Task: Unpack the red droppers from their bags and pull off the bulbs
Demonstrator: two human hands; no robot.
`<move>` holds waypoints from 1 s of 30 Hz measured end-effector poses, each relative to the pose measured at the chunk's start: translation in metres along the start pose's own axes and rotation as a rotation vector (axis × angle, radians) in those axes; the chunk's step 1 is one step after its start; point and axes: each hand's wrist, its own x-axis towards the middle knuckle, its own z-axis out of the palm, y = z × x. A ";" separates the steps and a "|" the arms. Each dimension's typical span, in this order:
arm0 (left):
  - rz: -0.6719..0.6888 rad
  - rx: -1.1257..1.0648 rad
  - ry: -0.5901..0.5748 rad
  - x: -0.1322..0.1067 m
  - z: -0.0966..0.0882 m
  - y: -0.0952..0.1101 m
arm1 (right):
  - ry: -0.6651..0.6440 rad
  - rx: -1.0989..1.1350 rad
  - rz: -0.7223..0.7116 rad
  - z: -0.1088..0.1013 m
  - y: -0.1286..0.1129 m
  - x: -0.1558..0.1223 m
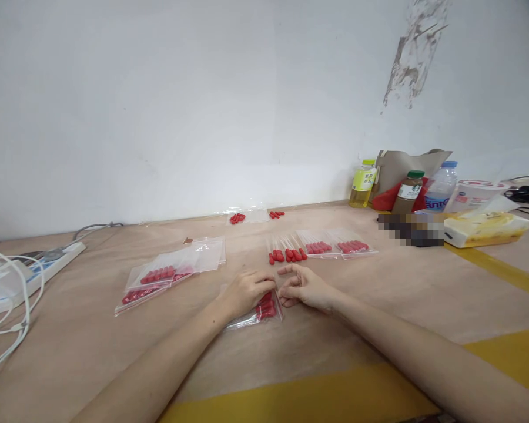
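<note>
My left hand (pixel 247 292) rests over a clear zip bag (pixel 244 321), its fingers bent and pressed together at the bag's upper part. Red capsule-shaped pieces (pixel 267 308) show inside that bag, below my fingers. Beside the bag's right edge is my right hand (pixel 307 288), its fingers partly curled and apart; whether they touch the plastic I cannot tell. Just beyond both hands lie several loose pieces with red ends (pixel 294 255) and thin, pale stems pointing to the wall.
Filled bags (pixel 158 274) overlap at left; more bags (pixel 352 245) lie right of the loose pieces. Small red piles (pixel 237 218) sit by the wall. A power strip (pixel 53 273) with cables is far left. Bottles (pixel 362 185) and a tissue pack (pixel 485 228) stand at right.
</note>
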 end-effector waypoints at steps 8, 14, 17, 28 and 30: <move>-0.071 -0.121 -0.004 -0.005 0.008 -0.007 | 0.005 -0.735 -0.733 -0.001 0.004 -0.009; -0.097 -0.146 -0.017 -0.006 0.008 -0.007 | 0.082 -0.890 -0.836 -0.005 0.006 -0.006; -0.104 -0.155 -0.001 -0.006 0.009 -0.007 | 0.095 -0.929 -0.876 -0.006 0.008 -0.004; -0.075 -0.213 -0.028 -0.003 0.001 -0.004 | 0.105 -1.086 -1.083 -0.011 0.012 0.001; -0.050 -0.226 -0.057 -0.002 -0.004 -0.003 | 0.106 -1.107 -1.109 -0.012 0.012 0.002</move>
